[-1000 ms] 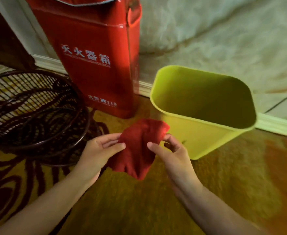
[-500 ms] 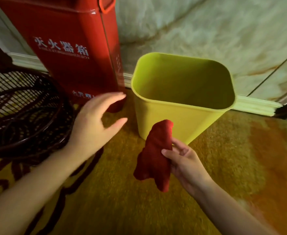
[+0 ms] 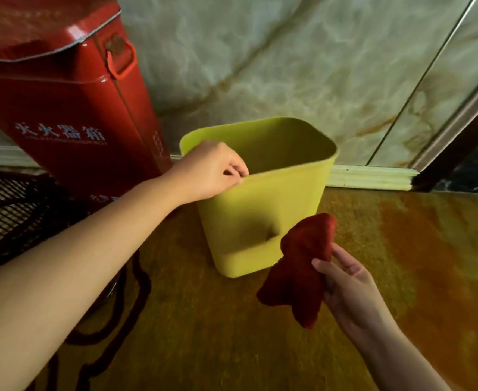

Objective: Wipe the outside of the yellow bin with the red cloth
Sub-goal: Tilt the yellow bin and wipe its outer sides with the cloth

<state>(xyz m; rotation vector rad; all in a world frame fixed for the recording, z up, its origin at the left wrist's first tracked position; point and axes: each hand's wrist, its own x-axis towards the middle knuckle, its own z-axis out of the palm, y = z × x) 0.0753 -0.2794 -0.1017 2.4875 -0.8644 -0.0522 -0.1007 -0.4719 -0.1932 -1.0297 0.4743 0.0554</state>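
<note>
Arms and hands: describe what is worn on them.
Nothing shows. Both forearms are bare up to the frame edge: no sleeves or watch in view. The left hand and the right hand wear no gloves, and no rings are visible from this side.

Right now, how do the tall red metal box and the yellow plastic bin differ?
The tall red metal box is closed by a lid, while the yellow plastic bin is open-topped and looks empty. The box is much taller, glossy and printed with white characters; the bin is short, matte and plain. The left hand grips the bin's rim; nothing touches the box. Both stand near the wall.
</note>
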